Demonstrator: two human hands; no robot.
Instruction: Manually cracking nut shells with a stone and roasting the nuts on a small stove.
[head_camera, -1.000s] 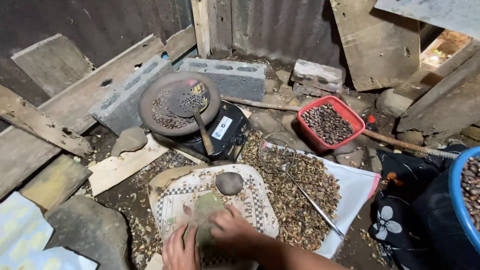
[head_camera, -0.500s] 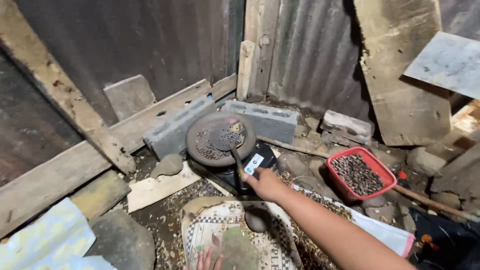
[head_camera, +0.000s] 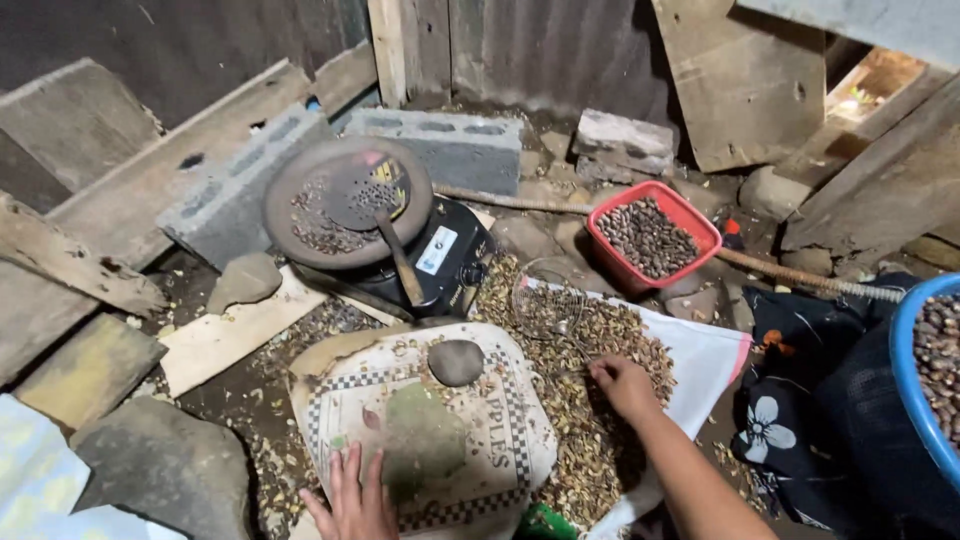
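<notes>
Between the hands lies a pale board (head_camera: 480, 450) with a checked border, a flat green stone (head_camera: 425, 440) on it and a round stone (head_camera: 455, 362) further up. The left hand (head_camera: 352, 500) rests flat and released on the board's near edge. Under the right hand (head_camera: 622, 385) spreads a heap of shells (head_camera: 585, 420) on a white sheet (head_camera: 715, 360); its fingers curl into the heap, and I cannot tell whether they hold anything. Beyond the hands sit a pan (head_camera: 345, 200) of nuts on a black burner (head_camera: 440, 262) and a red tray (head_camera: 655, 235) of kernels. Judging by the large heap, much is already cracked; a blue bowl (head_camera: 915, 370) far right holds more.
</notes>
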